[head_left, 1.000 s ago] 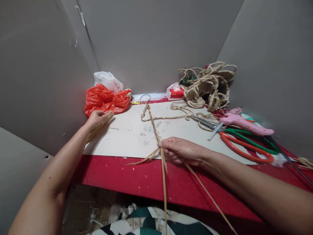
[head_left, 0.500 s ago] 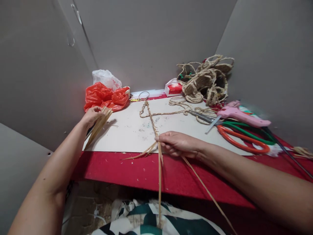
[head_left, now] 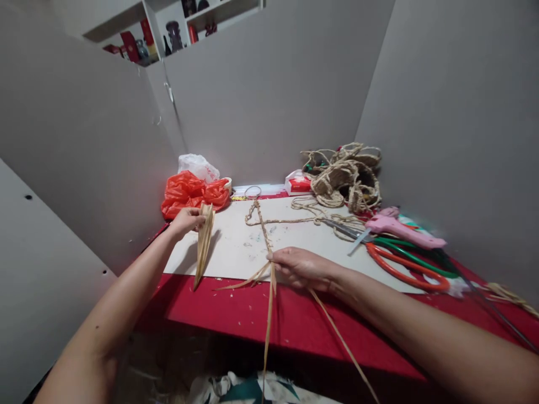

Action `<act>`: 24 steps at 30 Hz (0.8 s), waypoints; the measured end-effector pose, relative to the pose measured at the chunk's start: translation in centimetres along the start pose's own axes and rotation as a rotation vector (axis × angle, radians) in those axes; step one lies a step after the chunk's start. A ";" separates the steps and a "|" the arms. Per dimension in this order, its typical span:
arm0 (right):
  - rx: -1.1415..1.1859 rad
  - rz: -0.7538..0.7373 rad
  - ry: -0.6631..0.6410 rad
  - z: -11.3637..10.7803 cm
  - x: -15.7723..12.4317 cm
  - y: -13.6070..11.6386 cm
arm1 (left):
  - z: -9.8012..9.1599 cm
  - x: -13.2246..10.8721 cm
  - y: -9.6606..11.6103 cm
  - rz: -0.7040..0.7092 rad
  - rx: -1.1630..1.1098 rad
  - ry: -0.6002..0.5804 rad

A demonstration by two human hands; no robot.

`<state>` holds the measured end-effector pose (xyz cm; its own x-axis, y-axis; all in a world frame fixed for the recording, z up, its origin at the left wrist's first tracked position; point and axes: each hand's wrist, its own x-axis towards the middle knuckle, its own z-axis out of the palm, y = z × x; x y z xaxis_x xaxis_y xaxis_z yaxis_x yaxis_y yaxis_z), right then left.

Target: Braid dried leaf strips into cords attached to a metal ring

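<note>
A folded, tan dried leaf strip [head_left: 204,247] hangs down from my left hand [head_left: 188,221], whose fingers pinch its upper end above the white board. Near the board's front edge, my right hand [head_left: 301,267] is closed on the lower end of a braided straw cord [head_left: 264,231]. Loose strands [head_left: 269,320] spread below that grip, one to the left, one straight down and one out to the lower right. The cord runs up to a thin ring [head_left: 252,192] at the board's far side.
The white board [head_left: 236,247] lies on a red-covered table [head_left: 202,306]. Orange plastic bags [head_left: 189,193] sit back left. At the back right is a heap of coiled rope [head_left: 345,179]; in front lie a pink glue gun [head_left: 400,229] and scissors with orange handles [head_left: 404,275]. Grey panels surround the table.
My left hand has brought the leaf strip rightward, closer to the cord, and it now hangs more upright. My right hand keeps its grip. The view has tilted up, showing shelves.
</note>
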<state>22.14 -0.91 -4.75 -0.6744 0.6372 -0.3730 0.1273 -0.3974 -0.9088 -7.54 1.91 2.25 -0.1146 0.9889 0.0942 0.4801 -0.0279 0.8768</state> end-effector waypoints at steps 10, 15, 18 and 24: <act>0.006 0.021 -0.016 -0.4 0.2 0.2 | 4.6 -1.8 -1.1 -0.105 -0.172 -0.124; -0.001 0.014 -0.032 -0.4 0.4 0.2 | 6.6 -2.1 -1.5 -0.220 -0.384 -0.226; 0.032 -0.011 -0.010 -0.2 0.3 0.1 | 7.7 -2.5 -0.9 -0.188 -0.421 -0.268; 0.059 -0.044 0.042 0.1 0.1 0.1 | 10.1 -4.9 0.8 -0.172 -0.452 -0.473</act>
<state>22.03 -0.95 -4.90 -0.6475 0.6812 -0.3417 0.0543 -0.4060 -0.9122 2.18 -1.46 -2.25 0.2858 0.9390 -0.1912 0.0666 0.1796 0.9815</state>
